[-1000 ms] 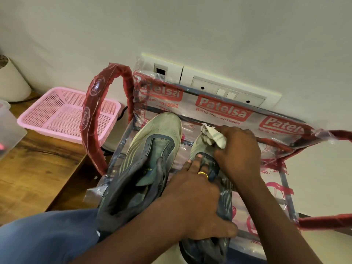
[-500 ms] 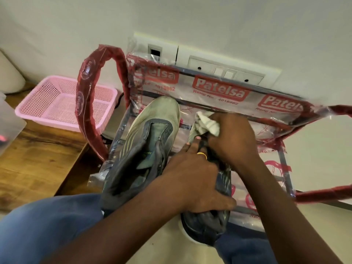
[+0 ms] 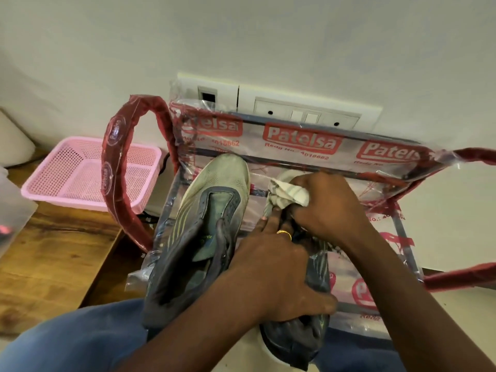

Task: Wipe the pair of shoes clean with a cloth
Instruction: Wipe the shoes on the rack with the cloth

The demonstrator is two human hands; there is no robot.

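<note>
On the bag [image 3: 303,142], the right hand [image 3: 324,208] has barely shifted: its fingers stay clamped on the cloth [image 3: 288,196], rubbing the toe of the shoe [image 3: 319,267] that the left hand [image 3: 276,269] clasps, thumb round its side. The other shoe [image 3: 212,210] lies just beside, so wiping seems part done.

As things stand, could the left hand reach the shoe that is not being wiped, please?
Probably yes. The left hand grips the shoe being wiped, and the other shoe lies right beside it, uncovered; it would have to let go first.
</note>
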